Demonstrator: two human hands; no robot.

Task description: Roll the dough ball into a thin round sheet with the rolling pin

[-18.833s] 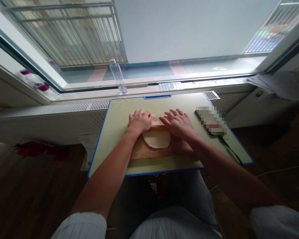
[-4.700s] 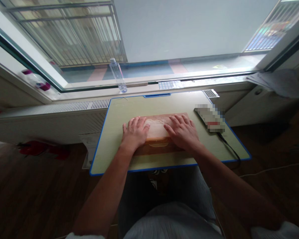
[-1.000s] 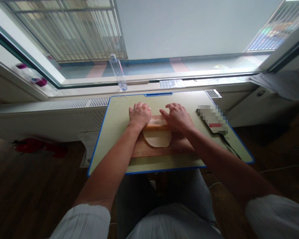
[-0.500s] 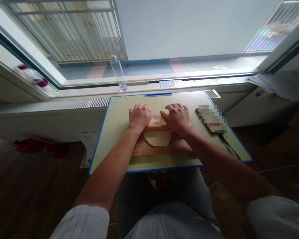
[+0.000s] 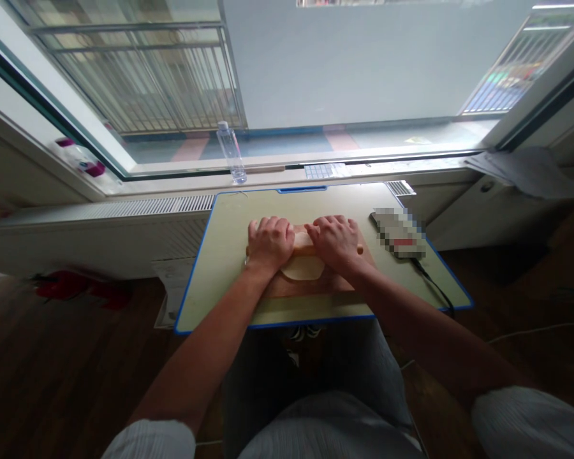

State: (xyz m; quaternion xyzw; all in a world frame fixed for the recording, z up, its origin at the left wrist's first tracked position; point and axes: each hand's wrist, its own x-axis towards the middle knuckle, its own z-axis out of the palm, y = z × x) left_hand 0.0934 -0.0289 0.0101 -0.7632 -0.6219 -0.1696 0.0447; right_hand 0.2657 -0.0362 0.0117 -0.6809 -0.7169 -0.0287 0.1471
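Note:
A wooden rolling pin (image 5: 302, 252) lies across a flat piece of dough (image 5: 302, 268) on a brown wooden board (image 5: 310, 287). My left hand (image 5: 270, 242) is closed over the pin's left part. Over the right part my right hand (image 5: 333, 241) is closed too, its thumb pointing inward. One pin end sticks out past each hand. Pale dough shows on both the near and far sides of the pin, while its outer edges are partly hidden by my hands.
Under the board is a pale table with a blue edge (image 5: 224, 210). To the right lies a phone (image 5: 399, 236) with a black cable (image 5: 433, 280). A clear bottle (image 5: 232, 153) stands on the windowsill, and a purple-capped bottle (image 5: 80, 156) sits farther left.
My right hand has come down and closed on the rolling pin; its fingers were raised and looser before. The view has tilted up slightly.

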